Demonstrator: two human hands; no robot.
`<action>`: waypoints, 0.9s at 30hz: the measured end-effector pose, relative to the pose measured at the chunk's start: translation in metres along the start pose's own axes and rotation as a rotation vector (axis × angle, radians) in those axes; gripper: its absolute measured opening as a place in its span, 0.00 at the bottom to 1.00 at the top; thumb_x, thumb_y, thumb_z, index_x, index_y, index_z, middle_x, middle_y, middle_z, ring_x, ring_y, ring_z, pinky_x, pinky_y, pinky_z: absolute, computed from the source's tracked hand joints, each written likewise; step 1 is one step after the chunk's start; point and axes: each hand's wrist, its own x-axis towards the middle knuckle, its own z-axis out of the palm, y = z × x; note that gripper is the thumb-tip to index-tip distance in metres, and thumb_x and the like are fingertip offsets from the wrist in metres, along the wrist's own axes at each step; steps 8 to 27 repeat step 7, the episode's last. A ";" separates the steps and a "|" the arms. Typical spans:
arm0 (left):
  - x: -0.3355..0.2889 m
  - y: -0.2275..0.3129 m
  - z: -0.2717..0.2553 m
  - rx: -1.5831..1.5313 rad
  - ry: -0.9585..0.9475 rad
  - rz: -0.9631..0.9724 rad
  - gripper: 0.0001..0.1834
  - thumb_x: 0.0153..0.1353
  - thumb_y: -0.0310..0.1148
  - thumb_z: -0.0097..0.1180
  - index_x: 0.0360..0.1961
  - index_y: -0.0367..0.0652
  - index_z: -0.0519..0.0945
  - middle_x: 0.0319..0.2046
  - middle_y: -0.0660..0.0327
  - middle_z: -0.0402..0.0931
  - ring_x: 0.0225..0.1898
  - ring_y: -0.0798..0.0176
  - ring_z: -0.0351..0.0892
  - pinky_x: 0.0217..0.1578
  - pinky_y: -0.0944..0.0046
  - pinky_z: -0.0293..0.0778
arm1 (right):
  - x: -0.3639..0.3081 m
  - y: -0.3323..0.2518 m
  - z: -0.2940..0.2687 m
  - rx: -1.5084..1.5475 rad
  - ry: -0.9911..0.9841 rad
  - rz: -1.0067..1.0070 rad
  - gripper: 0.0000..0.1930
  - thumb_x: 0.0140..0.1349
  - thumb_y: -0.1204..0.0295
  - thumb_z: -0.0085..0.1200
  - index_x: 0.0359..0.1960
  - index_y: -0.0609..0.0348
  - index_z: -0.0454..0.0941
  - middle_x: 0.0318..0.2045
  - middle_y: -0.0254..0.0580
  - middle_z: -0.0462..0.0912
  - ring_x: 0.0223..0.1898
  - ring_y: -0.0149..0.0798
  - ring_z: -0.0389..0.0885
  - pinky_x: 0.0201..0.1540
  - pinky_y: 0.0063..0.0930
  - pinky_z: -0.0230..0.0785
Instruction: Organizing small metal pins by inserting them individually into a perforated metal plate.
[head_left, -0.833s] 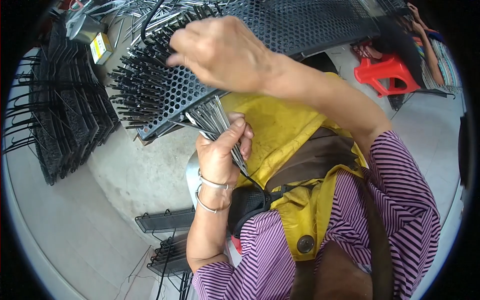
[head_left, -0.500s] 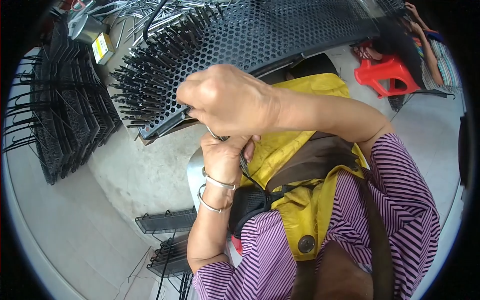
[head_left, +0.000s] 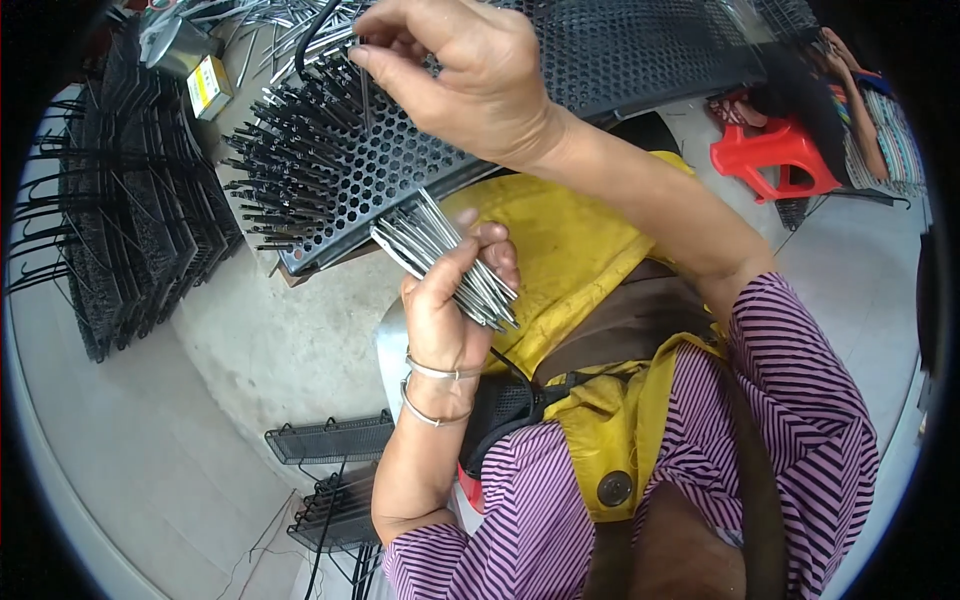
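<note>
My left hand (head_left: 450, 285) is closed round a bundle of thin silver metal rods (head_left: 425, 238), which fan out past the thumb at the near edge of a black perforated panel (head_left: 400, 160). Over the panel, my right hand (head_left: 475, 80) pinches a single thin metal rod (head_left: 366, 95) between thumb and fingers. It points down toward the holes; whether its lower end sits in one cannot be made out. Dark rods (head_left: 285, 175) stand upright in dense rows across the panel's left part, close to the held rod.
Loose silver rods (head_left: 270, 35) lie behind the panel, near a metal can (head_left: 180, 48) and a yellow-and-white box (head_left: 209, 88). Black wire racks (head_left: 140, 200) stack at left, mesh trays (head_left: 330, 440) below. Another person's arm (head_left: 862, 110) shows by a red stool (head_left: 775, 160).
My right hand has risen from beside my left hand to above the panel, with a rod in its fingers. My left hand has turned, so the rod bundle now shows.
</note>
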 end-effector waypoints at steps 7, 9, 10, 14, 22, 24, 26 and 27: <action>-0.001 0.001 0.003 0.011 -0.001 0.029 0.15 0.52 0.23 0.47 0.42 0.34 0.66 0.32 0.48 0.73 0.29 0.57 0.74 0.27 0.62 0.73 | -0.017 0.014 0.015 -0.069 -0.178 -0.270 0.07 0.42 0.78 0.54 0.25 0.61 0.70 0.22 0.42 0.74 0.24 0.43 0.76 0.26 0.28 0.70; -0.001 0.001 0.003 0.011 -0.001 0.029 0.15 0.52 0.23 0.47 0.42 0.34 0.66 0.32 0.48 0.73 0.29 0.57 0.74 0.27 0.62 0.73 | -0.017 0.014 0.015 -0.069 -0.178 -0.270 0.07 0.42 0.78 0.54 0.25 0.61 0.70 0.22 0.42 0.74 0.24 0.43 0.76 0.26 0.28 0.70; -0.001 0.001 0.003 0.011 -0.001 0.029 0.15 0.52 0.23 0.47 0.42 0.34 0.66 0.32 0.48 0.73 0.29 0.57 0.74 0.27 0.62 0.73 | -0.017 0.014 0.015 -0.069 -0.178 -0.270 0.07 0.42 0.78 0.54 0.25 0.61 0.70 0.22 0.42 0.74 0.24 0.43 0.76 0.26 0.28 0.70; -0.001 0.001 0.003 0.011 -0.001 0.029 0.15 0.52 0.23 0.47 0.42 0.34 0.66 0.32 0.48 0.73 0.29 0.57 0.74 0.27 0.62 0.73 | -0.017 0.014 0.015 -0.069 -0.178 -0.270 0.07 0.42 0.78 0.54 0.25 0.61 0.70 0.22 0.42 0.74 0.24 0.43 0.76 0.26 0.28 0.70; -0.001 0.001 0.003 0.011 -0.001 0.029 0.15 0.52 0.23 0.47 0.42 0.34 0.66 0.32 0.48 0.73 0.29 0.57 0.74 0.27 0.62 0.73 | -0.017 0.014 0.015 -0.069 -0.178 -0.270 0.07 0.42 0.78 0.54 0.25 0.61 0.70 0.22 0.42 0.74 0.24 0.43 0.76 0.26 0.28 0.70; -0.001 0.001 0.003 0.011 -0.001 0.029 0.15 0.52 0.23 0.47 0.42 0.34 0.66 0.32 0.48 0.73 0.29 0.57 0.74 0.27 0.62 0.73 | -0.017 0.014 0.015 -0.069 -0.178 -0.270 0.07 0.42 0.78 0.54 0.25 0.61 0.70 0.22 0.42 0.74 0.24 0.43 0.76 0.26 0.28 0.70; -0.001 0.001 0.003 0.011 -0.001 0.029 0.15 0.52 0.23 0.47 0.42 0.34 0.66 0.32 0.48 0.73 0.29 0.57 0.74 0.27 0.62 0.73 | -0.017 0.014 0.015 -0.069 -0.178 -0.270 0.07 0.42 0.78 0.54 0.25 0.61 0.70 0.22 0.42 0.74 0.24 0.43 0.76 0.26 0.28 0.70; -0.001 0.001 0.003 0.011 -0.001 0.029 0.15 0.52 0.23 0.47 0.42 0.34 0.66 0.32 0.48 0.73 0.29 0.57 0.74 0.27 0.62 0.73 | -0.017 0.014 0.015 -0.069 -0.178 -0.270 0.07 0.42 0.78 0.54 0.25 0.61 0.70 0.22 0.42 0.74 0.24 0.43 0.76 0.26 0.28 0.70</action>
